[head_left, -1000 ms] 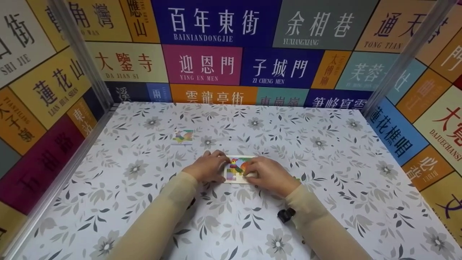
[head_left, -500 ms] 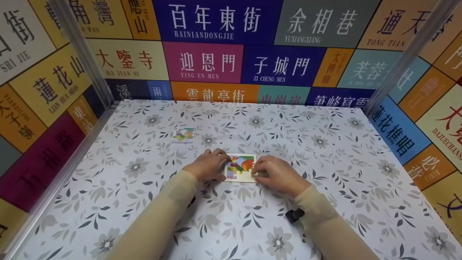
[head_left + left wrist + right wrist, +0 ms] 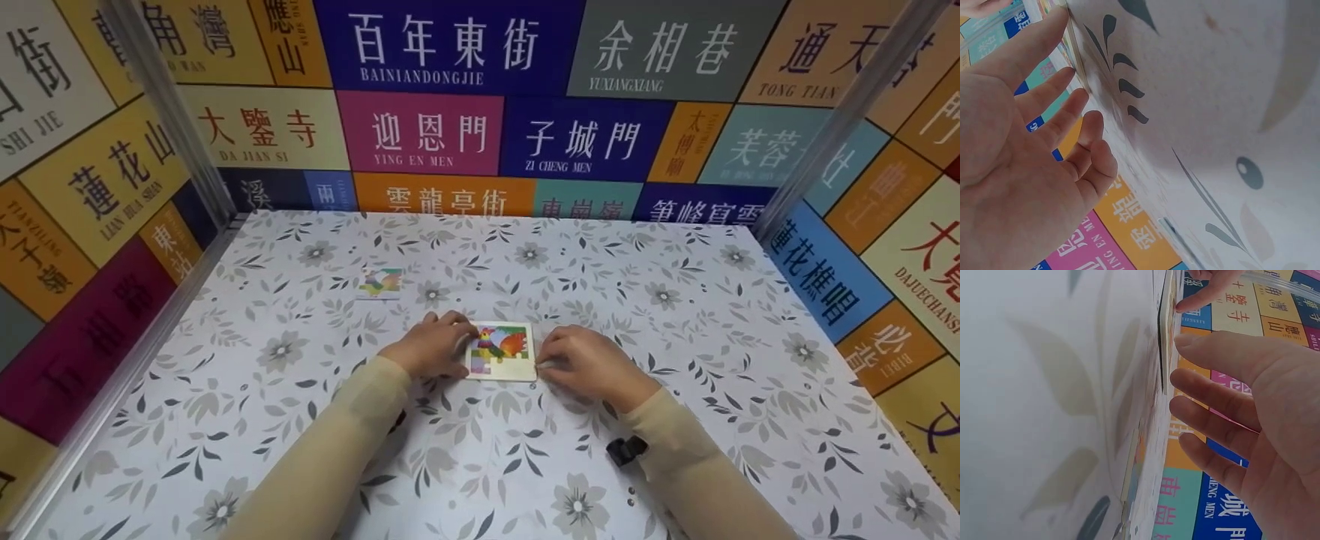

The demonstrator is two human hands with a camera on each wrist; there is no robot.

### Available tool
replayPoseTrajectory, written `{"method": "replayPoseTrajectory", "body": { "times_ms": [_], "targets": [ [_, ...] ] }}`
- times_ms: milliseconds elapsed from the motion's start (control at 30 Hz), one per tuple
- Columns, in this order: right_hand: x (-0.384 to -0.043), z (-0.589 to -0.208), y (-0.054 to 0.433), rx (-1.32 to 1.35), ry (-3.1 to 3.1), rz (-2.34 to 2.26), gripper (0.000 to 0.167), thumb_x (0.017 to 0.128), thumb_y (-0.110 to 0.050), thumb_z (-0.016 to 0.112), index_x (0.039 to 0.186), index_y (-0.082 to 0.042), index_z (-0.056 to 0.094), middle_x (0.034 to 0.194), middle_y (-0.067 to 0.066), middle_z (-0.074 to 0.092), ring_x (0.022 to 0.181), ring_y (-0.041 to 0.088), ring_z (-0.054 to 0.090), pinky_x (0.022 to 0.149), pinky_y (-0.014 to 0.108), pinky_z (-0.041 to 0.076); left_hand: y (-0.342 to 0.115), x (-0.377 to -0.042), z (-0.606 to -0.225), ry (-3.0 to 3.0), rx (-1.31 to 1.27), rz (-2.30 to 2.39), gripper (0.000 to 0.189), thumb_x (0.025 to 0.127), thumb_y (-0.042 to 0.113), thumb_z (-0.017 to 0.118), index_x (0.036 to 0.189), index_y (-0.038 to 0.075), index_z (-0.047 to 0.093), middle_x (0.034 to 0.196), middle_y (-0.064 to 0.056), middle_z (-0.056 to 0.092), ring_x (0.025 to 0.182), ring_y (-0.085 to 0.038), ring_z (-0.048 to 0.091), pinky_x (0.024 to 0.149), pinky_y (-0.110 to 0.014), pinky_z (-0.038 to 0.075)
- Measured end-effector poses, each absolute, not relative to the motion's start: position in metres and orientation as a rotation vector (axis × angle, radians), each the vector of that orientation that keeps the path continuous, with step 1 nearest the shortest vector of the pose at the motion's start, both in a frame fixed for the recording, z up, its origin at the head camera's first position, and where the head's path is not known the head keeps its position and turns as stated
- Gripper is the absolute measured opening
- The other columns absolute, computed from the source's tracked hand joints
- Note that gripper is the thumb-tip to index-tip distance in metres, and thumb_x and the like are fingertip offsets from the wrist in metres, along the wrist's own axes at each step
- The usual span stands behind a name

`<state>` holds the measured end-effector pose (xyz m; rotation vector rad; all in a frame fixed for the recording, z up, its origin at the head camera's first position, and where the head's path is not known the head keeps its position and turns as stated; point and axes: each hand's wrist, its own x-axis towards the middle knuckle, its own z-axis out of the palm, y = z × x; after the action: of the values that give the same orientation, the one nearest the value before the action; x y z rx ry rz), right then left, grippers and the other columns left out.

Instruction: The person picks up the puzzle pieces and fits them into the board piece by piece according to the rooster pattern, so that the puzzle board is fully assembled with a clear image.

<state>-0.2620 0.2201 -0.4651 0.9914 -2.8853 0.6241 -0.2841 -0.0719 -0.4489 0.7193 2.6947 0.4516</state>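
A small jigsaw puzzle board (image 3: 501, 351) with a pale frame lies on the patterned table, showing a colourful bird and bare cream base at its lower right. My left hand (image 3: 435, 346) rests at its left edge; in the left wrist view the thumb and fingertips touch the rim, fingers mostly straight. Just off the right edge is my right hand (image 3: 592, 366), fingers gently bent. Nothing shows between those fingers in the right wrist view. There, a flat coloured piece (image 3: 1131, 467) lies on the table beyond the fingers; the right hand hides it from the head view.
A square card (image 3: 380, 283) with a similar bird picture lies farther back on the left. The flower-patterned tabletop (image 3: 480, 465) is bounded at the back and sides by walls of coloured panels (image 3: 450, 52), with clear posts (image 3: 180, 112) at the corners.
My right hand has drawn back to the right from over the puzzle, uncovering the bird's orange tail and the board's right edge. The left hand has stayed at the left edge.
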Motion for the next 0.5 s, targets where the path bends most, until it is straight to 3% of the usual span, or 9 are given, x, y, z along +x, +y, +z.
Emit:
{"method": "replayPoseTrajectory", "body": {
  "times_ms": [200, 500],
  "targets": [
    [-0.260, -0.467, 0.228, 0.995, -2.856, 0.635, 0.014, 0.086, -0.015, 0.082, 0.100, -0.016, 0.082, 0.106, 0.000, 0.073, 0.103, 0.021, 0.067, 0.094, 0.043, 0.055, -0.073, -0.284, -0.450, 2.709, 0.696, 0.423, 0.062, 0.090, 0.029, 0.081, 0.147, 0.019, 0.057, 0.158, -0.006, 0.044, 0.136, -0.036, 0.044, 0.114, -0.051, 0.040],
    [-0.255, -0.464, 0.242, 0.898, -2.900, 0.595, 0.012, 0.087, -0.019, 0.081, 0.099, -0.018, 0.083, 0.102, -0.004, 0.072, 0.097, 0.016, 0.067, 0.088, 0.039, 0.056, -0.071, -0.283, -0.449, 2.700, 0.688, 0.419, 0.065, 0.090, 0.029, 0.081, 0.148, 0.019, 0.055, 0.159, -0.006, 0.043, 0.138, -0.035, 0.043, 0.116, -0.050, 0.039]
  ]
}}
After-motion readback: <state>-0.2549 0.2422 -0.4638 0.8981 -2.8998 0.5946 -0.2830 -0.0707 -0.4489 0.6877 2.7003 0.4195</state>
